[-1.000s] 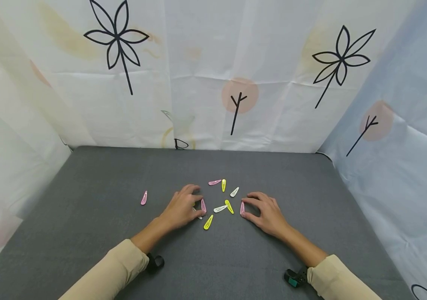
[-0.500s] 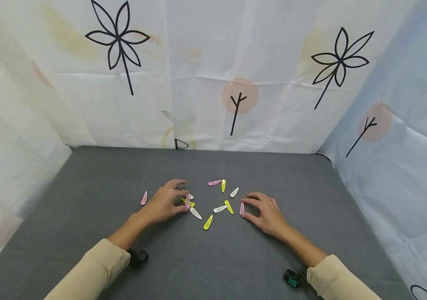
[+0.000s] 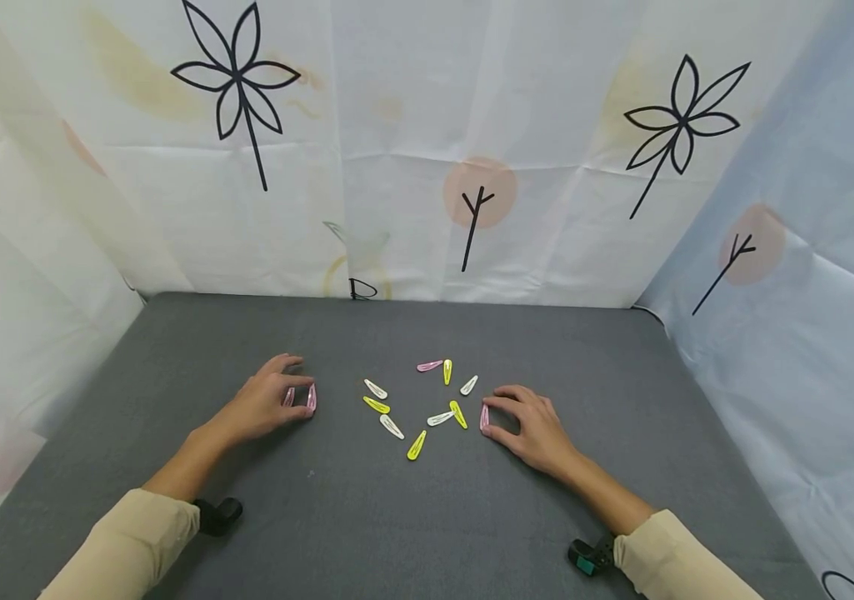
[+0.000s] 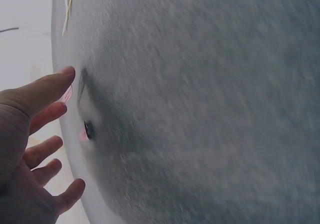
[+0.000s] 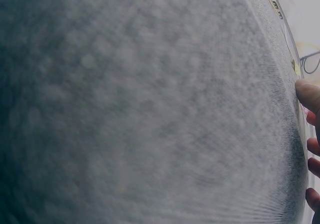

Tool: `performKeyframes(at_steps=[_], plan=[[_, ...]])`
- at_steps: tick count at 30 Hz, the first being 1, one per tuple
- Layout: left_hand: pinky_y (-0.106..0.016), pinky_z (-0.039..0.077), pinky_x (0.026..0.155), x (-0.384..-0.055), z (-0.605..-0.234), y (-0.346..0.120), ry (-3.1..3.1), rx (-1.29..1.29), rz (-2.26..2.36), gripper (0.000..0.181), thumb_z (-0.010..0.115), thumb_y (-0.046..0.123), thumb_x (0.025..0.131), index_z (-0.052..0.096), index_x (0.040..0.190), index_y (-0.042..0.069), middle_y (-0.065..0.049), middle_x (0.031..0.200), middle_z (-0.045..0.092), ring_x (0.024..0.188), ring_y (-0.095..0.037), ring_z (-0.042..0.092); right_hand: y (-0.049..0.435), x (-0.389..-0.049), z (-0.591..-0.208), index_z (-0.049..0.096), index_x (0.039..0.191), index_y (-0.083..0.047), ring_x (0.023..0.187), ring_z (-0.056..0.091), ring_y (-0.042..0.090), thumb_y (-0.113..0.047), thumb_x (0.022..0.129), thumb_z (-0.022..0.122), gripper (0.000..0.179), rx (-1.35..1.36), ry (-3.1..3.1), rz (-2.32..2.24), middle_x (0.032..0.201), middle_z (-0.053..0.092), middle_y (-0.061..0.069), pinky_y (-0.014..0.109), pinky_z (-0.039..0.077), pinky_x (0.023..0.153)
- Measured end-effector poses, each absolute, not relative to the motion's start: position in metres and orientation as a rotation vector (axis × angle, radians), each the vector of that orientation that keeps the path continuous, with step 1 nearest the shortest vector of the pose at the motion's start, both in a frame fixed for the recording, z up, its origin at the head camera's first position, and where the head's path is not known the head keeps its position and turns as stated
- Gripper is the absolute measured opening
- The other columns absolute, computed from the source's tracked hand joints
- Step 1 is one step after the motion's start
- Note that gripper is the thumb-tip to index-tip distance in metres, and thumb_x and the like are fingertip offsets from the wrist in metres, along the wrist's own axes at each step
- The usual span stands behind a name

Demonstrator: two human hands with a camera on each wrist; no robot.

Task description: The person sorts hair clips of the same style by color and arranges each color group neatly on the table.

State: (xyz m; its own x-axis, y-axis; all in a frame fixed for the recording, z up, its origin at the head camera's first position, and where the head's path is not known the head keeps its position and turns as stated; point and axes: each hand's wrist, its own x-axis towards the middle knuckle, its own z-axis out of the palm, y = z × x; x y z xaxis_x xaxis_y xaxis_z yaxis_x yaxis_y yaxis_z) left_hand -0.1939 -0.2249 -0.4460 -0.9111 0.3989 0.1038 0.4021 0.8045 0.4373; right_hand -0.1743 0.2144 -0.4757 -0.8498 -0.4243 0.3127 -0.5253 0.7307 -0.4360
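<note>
My left hand (image 3: 265, 400) pinches a pink snap hair clip (image 3: 312, 397) by its ends between thumb and index finger, at the left of the head view. Just behind that clip, partly hidden by the fingers, a second pink hair clip (image 3: 289, 396) lies on the table. In the left wrist view the held pink clip (image 4: 68, 93) shows between thumb and index finger. On the right, my right hand (image 3: 535, 427) pinches another pink clip (image 3: 484, 416) between thumb and index finger, low over the table. The right wrist view shows the right thumb (image 5: 309, 95) at its edge.
Between the hands lie loose clips on the grey table (image 3: 397, 525): white ones such as the white clip (image 3: 392, 427), yellow ones such as the yellow clip (image 3: 417, 445), and a pink clip (image 3: 430, 366) farther back. A printed cloth (image 3: 397, 167) stands behind the table.
My left hand has moved left with its pink clip, from the middle group to the lone pink clip, uncovering white and yellow clips. My right hand has stayed in place.
</note>
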Motion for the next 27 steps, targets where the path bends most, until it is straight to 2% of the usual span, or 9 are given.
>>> performKeyframes(at_steps=[15, 22, 27], plan=[[-0.074, 0.03, 0.099, -0.1924, -0.4462, -0.234, -3.078, -0.633, -0.726, 0.048, 0.077, 0.02, 0.088, 0.064, 0.129, 0.001, -0.033, 0.143, 0.043, 0.138, -0.053, 0.028, 0.2132, -0.1741, -0.4776, 0.071, 0.123, -0.01, 0.123, 0.053, 0.033, -0.03, 0.083, 0.081, 0.046, 0.77, -2.717, 0.771, 0.127, 0.062, 0.013, 0.06, 0.035, 0.098], [-0.072, 0.033, 0.096, -0.1926, -0.4461, -0.2352, -3.091, -0.6, -0.744, 0.049, 0.076, 0.024, 0.089, 0.063, 0.132, 0.005, -0.033, 0.143, 0.042, 0.134, -0.051, 0.036, 0.2129, -0.1741, -0.4788, 0.071, 0.122, -0.01, 0.123, 0.053, 0.034, -0.029, 0.082, 0.082, 0.046, 0.763, -2.709, 0.766, 0.126, 0.062, 0.013, 0.061, 0.034, 0.098], [-0.074, 0.03, 0.097, -0.1938, -0.4452, -0.2359, -3.119, -0.608, -0.744, 0.05, 0.073, 0.027, 0.091, 0.062, 0.134, 0.006, -0.034, 0.144, 0.041, 0.134, -0.052, 0.036, 0.2129, -0.1739, -0.479, 0.071, 0.122, -0.01, 0.122, 0.054, 0.033, -0.029, 0.082, 0.082, 0.046, 0.765, -2.703, 0.76, 0.126, 0.062, 0.013, 0.061, 0.035, 0.097]])
